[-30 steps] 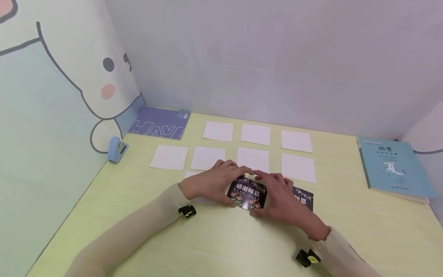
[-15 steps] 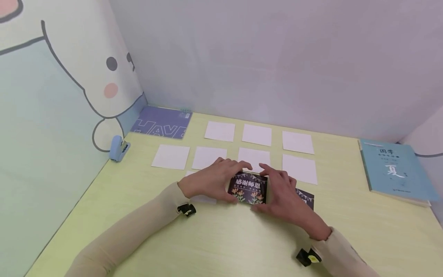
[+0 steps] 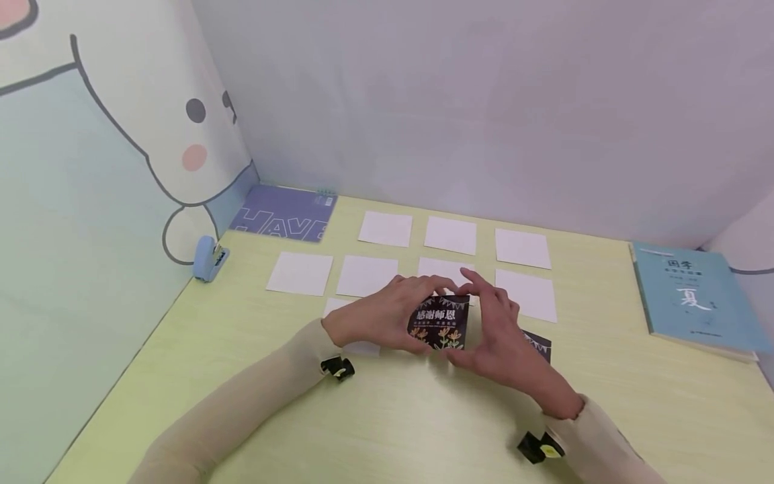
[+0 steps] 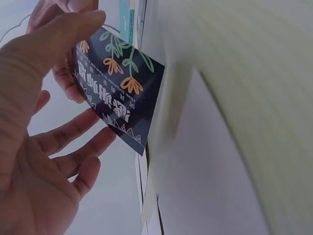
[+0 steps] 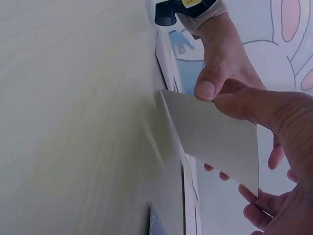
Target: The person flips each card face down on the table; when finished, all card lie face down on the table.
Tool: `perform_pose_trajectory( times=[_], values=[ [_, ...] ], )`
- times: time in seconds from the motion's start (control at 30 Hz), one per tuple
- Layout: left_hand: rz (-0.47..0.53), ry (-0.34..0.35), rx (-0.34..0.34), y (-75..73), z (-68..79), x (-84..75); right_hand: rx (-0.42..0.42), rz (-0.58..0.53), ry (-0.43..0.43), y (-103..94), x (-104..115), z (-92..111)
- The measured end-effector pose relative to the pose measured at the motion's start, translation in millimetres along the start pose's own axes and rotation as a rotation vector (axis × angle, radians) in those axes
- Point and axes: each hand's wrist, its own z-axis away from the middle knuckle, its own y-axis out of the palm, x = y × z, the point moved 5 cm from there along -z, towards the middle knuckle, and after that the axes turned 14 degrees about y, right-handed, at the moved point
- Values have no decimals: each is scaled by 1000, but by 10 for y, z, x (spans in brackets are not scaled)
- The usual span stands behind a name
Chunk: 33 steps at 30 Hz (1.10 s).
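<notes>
A dark card point(image 3: 444, 323) with white lettering and orange flowers stands tilted between my two hands, raised off the table. My left hand point(image 3: 387, 316) grips it at the left, thumb on the near edge and fingers at the far edge. At its right side my right hand point(image 3: 502, 346) pinches it, thumb at the near edge and a fingertip at the far corner. The card's blank back point(image 5: 220, 142) shows in the right wrist view, its lower corner close over the tabletop. Another dark card point(image 3: 539, 344) lies partly hidden behind the right hand.
Several white cards lie in rows beyond the hands, among them a far right one point(image 3: 523, 249). A blue stapler point(image 3: 208, 259) and a purple notebook point(image 3: 284, 214) are at the left. A blue book point(image 3: 695, 296) lies at the right, and walls point(image 3: 459, 101) enclose the table.
The dark card has tipped more upright and shifted slightly right and away. My left hand has moved right with it, while my right index finger has spread upward from the card's far edge.
</notes>
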Motion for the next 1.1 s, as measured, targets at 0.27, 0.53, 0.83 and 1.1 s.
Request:
perform_pose_trajectory(
  times=[0.27,0.53,0.83,1.1],
  values=[
    [45,116,-114,-50,-16,-80,4,-190,-22,-126,17,18],
    [39,197,-313,-160,7,-118,115,-255,-3,-127,-58,20],
    [68,208,-374,-185,35,-147,129,14,5,-42,-81,28],
    [50,192,-258,-114,97,-96,112,101,7,-13,-84,5]
  ],
)
